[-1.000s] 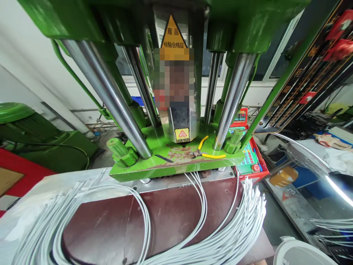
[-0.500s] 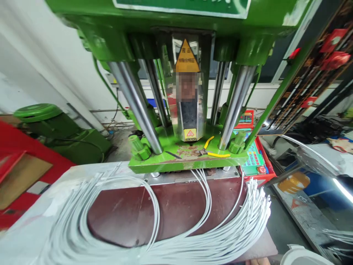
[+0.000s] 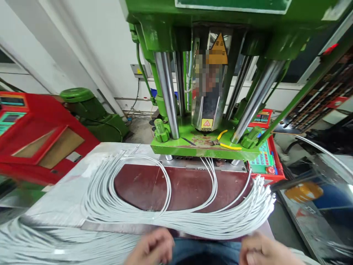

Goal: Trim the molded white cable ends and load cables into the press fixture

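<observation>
My left hand (image 3: pixel 154 247) is at the bottom middle, fingers curled in, with nothing seen in it. My right hand (image 3: pixel 266 251), blurred and cut off by the lower edge, is also curled, and no object shows in it. Both are in front of a thick bundle of thin white cables (image 3: pixel 193 221) that curves across a brown board (image 3: pixel 143 187). Several cables run from the bundle to beneath the green press (image 3: pixel 182 151). Yellow-handled cutters (image 3: pixel 228 146) and a thin dark strip (image 3: pixel 189 141) lie on the press plate.
More white cables (image 3: pixel 68 243) spread over the lower left of the table (image 3: pixel 63 198). A red control panel (image 3: pixel 275 171) stands right of the press. To the left are a red machine (image 3: pixel 49 125) and a green motor (image 3: pixel 79 99). An orange bundle (image 3: pixel 303 192) rests on a side bench.
The view has turned left and tilted down, so the press appears farther right. Both hands have come up into view in front of the cables; earlier only fingertips showed at the bottom.
</observation>
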A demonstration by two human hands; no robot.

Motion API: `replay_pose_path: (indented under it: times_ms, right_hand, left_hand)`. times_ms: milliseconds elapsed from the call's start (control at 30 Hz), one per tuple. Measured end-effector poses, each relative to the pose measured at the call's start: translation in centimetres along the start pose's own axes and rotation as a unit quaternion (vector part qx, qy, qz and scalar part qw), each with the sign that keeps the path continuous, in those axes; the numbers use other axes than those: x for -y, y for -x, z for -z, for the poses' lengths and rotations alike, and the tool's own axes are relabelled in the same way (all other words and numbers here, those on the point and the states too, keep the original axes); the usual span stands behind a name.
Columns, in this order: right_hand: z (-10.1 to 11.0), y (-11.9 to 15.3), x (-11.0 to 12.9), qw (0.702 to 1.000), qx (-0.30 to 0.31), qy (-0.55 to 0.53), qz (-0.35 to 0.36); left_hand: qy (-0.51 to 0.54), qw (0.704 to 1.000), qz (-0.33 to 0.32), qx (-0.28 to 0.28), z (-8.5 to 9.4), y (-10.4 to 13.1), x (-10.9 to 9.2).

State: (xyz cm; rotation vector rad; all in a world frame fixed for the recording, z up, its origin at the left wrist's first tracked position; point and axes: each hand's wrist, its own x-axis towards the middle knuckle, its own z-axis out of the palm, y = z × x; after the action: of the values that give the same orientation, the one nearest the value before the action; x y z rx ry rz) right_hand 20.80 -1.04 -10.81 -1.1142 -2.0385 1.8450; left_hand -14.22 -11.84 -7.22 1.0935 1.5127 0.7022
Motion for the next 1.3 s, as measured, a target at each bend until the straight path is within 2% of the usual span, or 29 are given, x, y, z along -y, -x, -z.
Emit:
replay_pose_path:
  times_ms: [33, 100, 133, 167, 200, 267, 367, 433, 500, 533, 600, 667, 733, 833, 933, 1033, 1100, 1133, 1200, 1233, 1300]
  right_hand:
    - [1.2, -1.0, 1.8, 0.998, 0.061, -0.022, 0.017]
    - [3.5, -3.9, 5.0, 0.995, -0.03, -0.039, 0.085]
    - [4.4, -5.7, 6.1, 0.988, -0.083, -0.054, 0.114]
    - [5.1, -7.4, 6.8, 0.98, -0.131, -0.081, 0.124]
    - [5.5, -9.1, 7.3, 0.97, -0.168, -0.121, 0.129]
    - [5.5, -12.1, 7.5, 0.949, -0.2, -0.202, 0.139]
    - [4.3, -14.8, 7.2, 0.94, -0.192, -0.245, 0.139]
    - [3.2, -15.4, 7.1, 0.944, -0.163, -0.253, 0.137]
    - [2.4, -15.4, 7.4, 0.948, -0.117, -0.262, 0.136]
    - [2.1, -15.3, 7.7, 0.949, -0.094, -0.267, 0.136]
    - [2.0, -15.0, 8.5, 0.948, -0.063, -0.279, 0.138]
    - [2.4, -14.5, 9.5, 0.934, -0.056, -0.314, 0.158]
    - [2.9, -14.1, 10.7, 0.907, -0.053, -0.37, 0.193]
    - [3.3, -13.7, 11.9, 0.881, -0.045, -0.418, 0.219]
    - [3.2, -13.8, 12.0, 0.879, -0.058, -0.429, 0.199]
    - [3.3, -14.2, 11.4, 0.876, -0.06, -0.441, 0.186]
    - [3.7, -14.4, 11.0, 0.895, -0.077, -0.4, 0.18]
    - [3.9, -14.6, 10.7, 0.92, -0.107, -0.333, 0.175]
    - [4.5, -14.8, 10.2, 0.961, -0.196, -0.125, 0.151]
    - [4.7, -14.8, 9.9, 0.961, -0.241, -0.018, 0.134]
    - [4.7, -15.0, 9.2, 0.938, -0.302, 0.135, 0.107]
  left_hand:
    - [-0.042, 0.995, -0.04, -0.079, 1.0, -0.6, -1.4]
    - [-0.165, 0.948, -0.07, -0.263, 2.7, -2.3, -2.9]
    - [-0.24, 0.914, -0.069, -0.318, 3.3, -3.2, -3.1]
    - [-0.311, 0.883, -0.061, -0.348, 3.7, -3.9, -2.9]
    - [-0.369, 0.858, -0.046, -0.354, 4.1, -4.5, -2.5]
    - [-0.439, 0.833, 0.002, -0.338, 4.6, -4.8, -1.3]
    - [-0.464, 0.811, 0.084, -0.345, 5.3, -3.9, 0.3]
    - [-0.47, 0.799, 0.104, -0.359, 5.7, -3.1, 0.8]
    - [-0.475, 0.791, 0.077, -0.379, 5.6, -2.8, 0.7]
    - [-0.471, 0.786, 0.039, -0.399, 5.3, -2.7, 0.5]
    - [-0.45, 0.778, -0.086, -0.43, 3.9, -3.0, -0.3]
    - [-0.428, 0.78, -0.232, -0.394, 1.7, -3.5, -1.5]
    - [-0.443, 0.78, -0.33, -0.295, -0.8, -4.4, -2.9]
    - [-0.502, 0.742, -0.382, -0.227, -3.5, -6.1, -4.7]
    - [-0.55, 0.72, -0.383, -0.181, -4.1, -7.4, -5.4]
    - [-0.585, 0.689, -0.397, -0.158, -3.4, -8.4, -5.3]
    - [-0.62, 0.657, -0.398, -0.159, -2.6, -8.9, -5.2]
    - [-0.642, 0.642, -0.387, -0.159, -2.0, -9.2, -5.4]
    - [-0.685, 0.627, -0.34, -0.149, -0.2, -9.9, -5.8]
    - [-0.702, 0.628, -0.303, -0.143, 1.0, -10.3, -6.0]
    - [-0.72, 0.642, -0.222, -0.141, 3.9, -10.9, -6.1]
